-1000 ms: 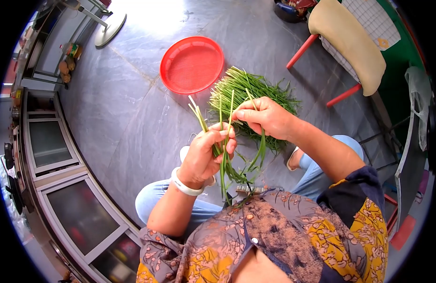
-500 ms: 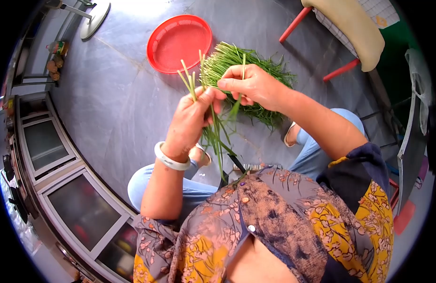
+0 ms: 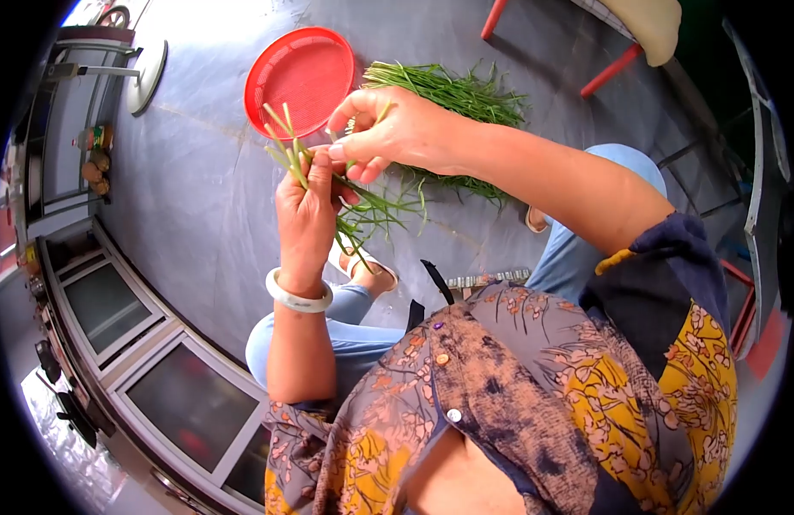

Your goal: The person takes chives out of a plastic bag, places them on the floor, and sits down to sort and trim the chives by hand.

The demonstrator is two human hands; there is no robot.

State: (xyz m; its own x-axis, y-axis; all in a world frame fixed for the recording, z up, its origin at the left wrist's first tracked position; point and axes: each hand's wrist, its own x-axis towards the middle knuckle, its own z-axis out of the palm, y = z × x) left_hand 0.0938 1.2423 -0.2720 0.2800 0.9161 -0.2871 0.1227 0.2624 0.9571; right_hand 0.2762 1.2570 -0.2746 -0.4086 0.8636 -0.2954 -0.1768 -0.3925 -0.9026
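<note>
My left hand (image 3: 304,215), with a pale bangle at the wrist, is closed around a small bunch of thin green vegetable stems (image 3: 287,153). Their pale ends point up past the thumb, while the leafy ends hang below the fingers. My right hand (image 3: 405,133) is close beside it, thumb and fingers pinched on a stem whose pale end (image 3: 384,110) shows above the fingers. Partly hidden behind my right hand and forearm, a large pile of the same greens (image 3: 470,93) lies on the floor.
A red plastic basket (image 3: 252,75) rests on the grey tiled floor (image 3: 203,184) left of the pile. Glass-fronted cabinets (image 3: 191,403) line the left side. A red-legged chair (image 3: 616,69) stands at upper right, and a round-based stand (image 3: 148,77) at upper left.
Both hands have shifted left in view, and my right hand has come in against the bunch in my left. The view has also moved a little.
</note>
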